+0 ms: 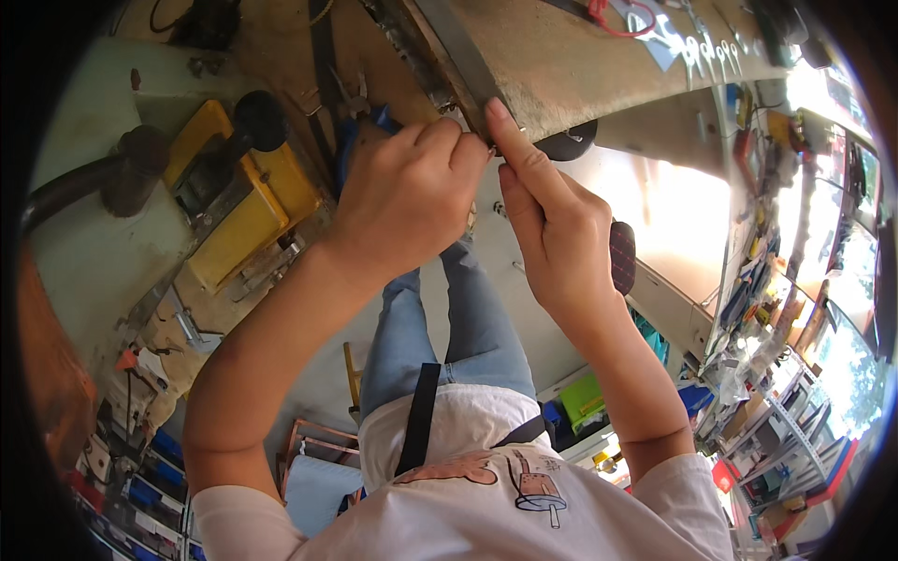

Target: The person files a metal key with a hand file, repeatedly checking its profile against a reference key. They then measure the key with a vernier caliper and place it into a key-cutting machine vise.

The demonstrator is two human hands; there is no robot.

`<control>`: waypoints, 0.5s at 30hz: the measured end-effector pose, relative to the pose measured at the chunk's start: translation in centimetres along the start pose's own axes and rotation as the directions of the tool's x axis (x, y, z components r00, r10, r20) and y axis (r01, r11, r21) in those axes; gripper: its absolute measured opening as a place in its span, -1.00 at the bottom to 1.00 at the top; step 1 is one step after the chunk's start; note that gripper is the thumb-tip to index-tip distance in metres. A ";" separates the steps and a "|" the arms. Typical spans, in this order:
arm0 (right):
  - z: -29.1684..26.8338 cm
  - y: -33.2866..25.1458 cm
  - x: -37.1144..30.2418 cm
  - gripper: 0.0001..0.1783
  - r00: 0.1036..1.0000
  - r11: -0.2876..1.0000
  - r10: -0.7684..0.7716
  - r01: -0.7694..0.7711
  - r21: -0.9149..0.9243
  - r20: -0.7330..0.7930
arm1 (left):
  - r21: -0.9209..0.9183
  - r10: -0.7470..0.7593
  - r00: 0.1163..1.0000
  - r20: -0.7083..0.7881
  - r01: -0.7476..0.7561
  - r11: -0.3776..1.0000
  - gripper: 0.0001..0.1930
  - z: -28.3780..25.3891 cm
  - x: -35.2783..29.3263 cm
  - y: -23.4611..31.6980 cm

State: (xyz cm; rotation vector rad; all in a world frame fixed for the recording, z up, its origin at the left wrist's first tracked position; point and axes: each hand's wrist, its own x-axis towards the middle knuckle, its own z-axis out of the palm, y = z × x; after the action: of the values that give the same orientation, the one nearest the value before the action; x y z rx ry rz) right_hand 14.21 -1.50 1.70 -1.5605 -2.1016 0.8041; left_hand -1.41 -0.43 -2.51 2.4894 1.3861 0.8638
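My left hand (pixel 407 192) is closed in a fist at the bench edge, its thumb side turned to the right. Something small and thin shows at its fingertips; most of it is hidden. Across from it, my right hand (pixel 561 220) has its index finger stretched out and pressed on the end of a flat grey metal strip (pixel 458 51). The right thumb stands apart below that finger, and the other fingers curl under. The strip lies along the edge of the wooden bench top (pixel 580 70). Pliers with blue handles (pixel 355 103) lie beyond my left hand.
At left are a yellow machine part (pixel 271 192) with a black knob (pixel 262 122) and a dark lever handle (pixel 136 168). Several small bright tools (pixel 711 49) lie on the bench at upper right. Cluttered shelves (pixel 786 430) stand at right. My legs (pixel 486 318) are below the bench.
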 end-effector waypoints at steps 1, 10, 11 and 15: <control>-0.1 0.0 -0.4 -0.43 1.000 0.999 0.003 -0.004 -0.044 -0.013 | 0.015 -0.004 1.000 0.017 0.004 1.000 -0.87 0.0 0.1 -0.1; -0.4 0.2 -1.7 -0.44 0.999 0.999 0.053 -0.053 -0.004 0.001 | 0.008 -0.012 0.999 0.035 0.012 1.000 -0.84 -0.3 0.1 0.0; -0.5 0.5 -3.3 -0.44 0.998 0.998 0.065 -0.064 0.012 -0.015 | 0.016 -0.018 0.999 0.041 0.017 1.000 -0.84 -0.3 0.0 0.0; 0.2 1.2 -4.6 -0.39 0.998 0.999 0.031 -0.033 -0.036 -0.061 | -0.011 0.001 0.999 0.032 0.000 1.000 -0.86 -0.2 -0.4 0.0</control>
State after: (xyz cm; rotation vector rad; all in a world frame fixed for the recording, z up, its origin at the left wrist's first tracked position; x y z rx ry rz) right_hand 16.26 -5.66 0.85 -1.6207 -2.0641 0.7237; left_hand -1.68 -0.76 -2.49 2.4847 1.3673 0.8260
